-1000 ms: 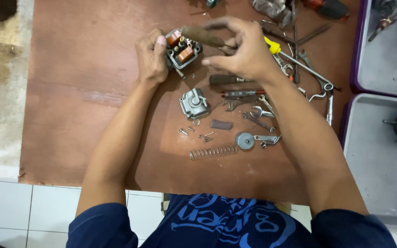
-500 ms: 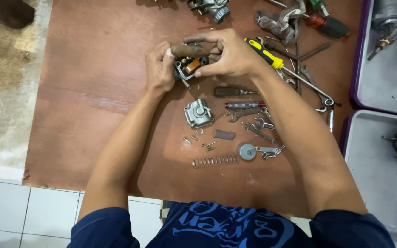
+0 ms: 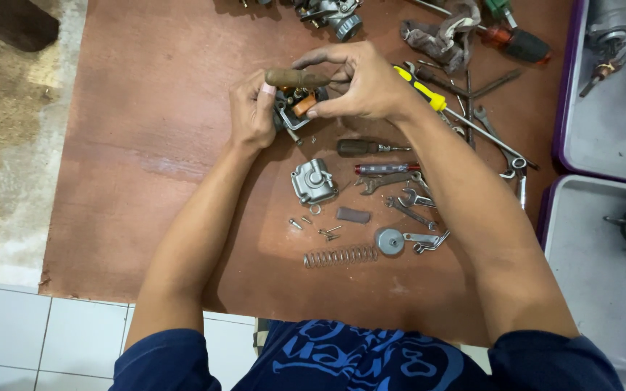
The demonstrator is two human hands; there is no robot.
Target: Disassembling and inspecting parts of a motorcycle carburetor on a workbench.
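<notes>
Fingers (image 3: 269, 90) of both hands clamped on small carburetor body (image 3: 297, 107).
Left hand (image 3: 251, 116) steadies it; right hand (image 3: 360, 87) also grips brown tool handle (image 3: 298, 77), above tabletop (image 3: 146, 145).

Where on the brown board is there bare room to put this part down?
The widest bare stretch of the board lies left of the left hand, running to its left edge. A narrower strip sits below the spring. Crowded: wrenches and the yellow-handled screwdriver right of the right hand.

Matt brown board (image 3: 146, 145), dull cast-metal cover (image 3: 314, 181), worn wooden tool handle (image 3: 295, 77).
</notes>
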